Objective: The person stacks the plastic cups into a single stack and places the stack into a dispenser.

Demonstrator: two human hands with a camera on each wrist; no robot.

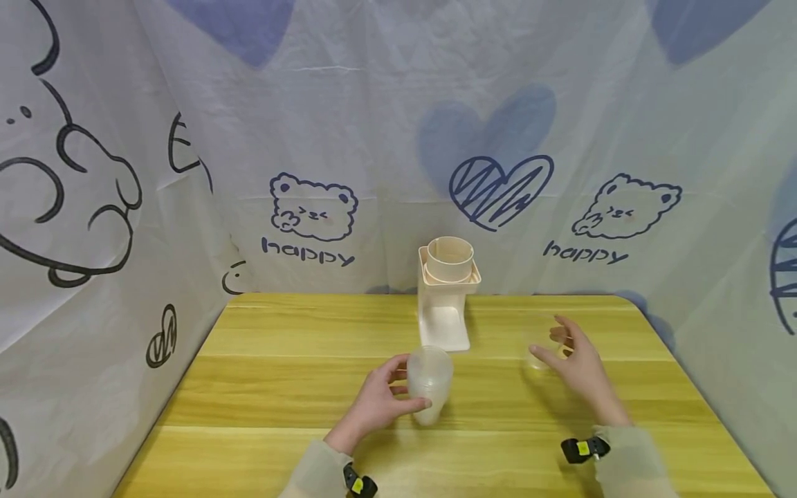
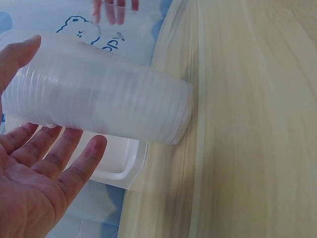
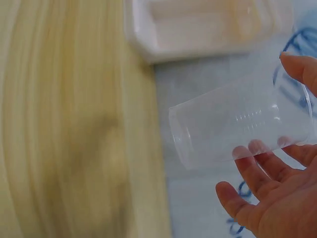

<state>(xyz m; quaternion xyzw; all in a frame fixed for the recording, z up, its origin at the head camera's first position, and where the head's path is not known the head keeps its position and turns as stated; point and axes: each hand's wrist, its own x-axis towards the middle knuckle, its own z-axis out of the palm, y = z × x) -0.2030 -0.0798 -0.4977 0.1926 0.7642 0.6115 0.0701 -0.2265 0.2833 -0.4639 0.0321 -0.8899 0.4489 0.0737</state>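
Note:
A stack of nested clear plastic cups (image 1: 431, 380) stands near the middle of the wooden table. My left hand (image 1: 378, 400) holds it from the left, thumb on the near side and fingers behind. In the left wrist view the stack (image 2: 104, 91) shows many close rims, and its base meets the table. To the right, my right hand (image 1: 584, 370) holds a single clear plastic cup (image 3: 218, 126) between thumb and fingertips. This cup is see-through and faint in the head view, with its base just over the wood.
A cream-coloured plastic holder (image 1: 443, 315) stands behind the stack at the table's back edge, with a round ring (image 1: 450, 259) on top and a flat tray below. Behind the wooden table (image 1: 280, 394) hangs a printed curtain (image 1: 398, 138), which also runs along both sides.

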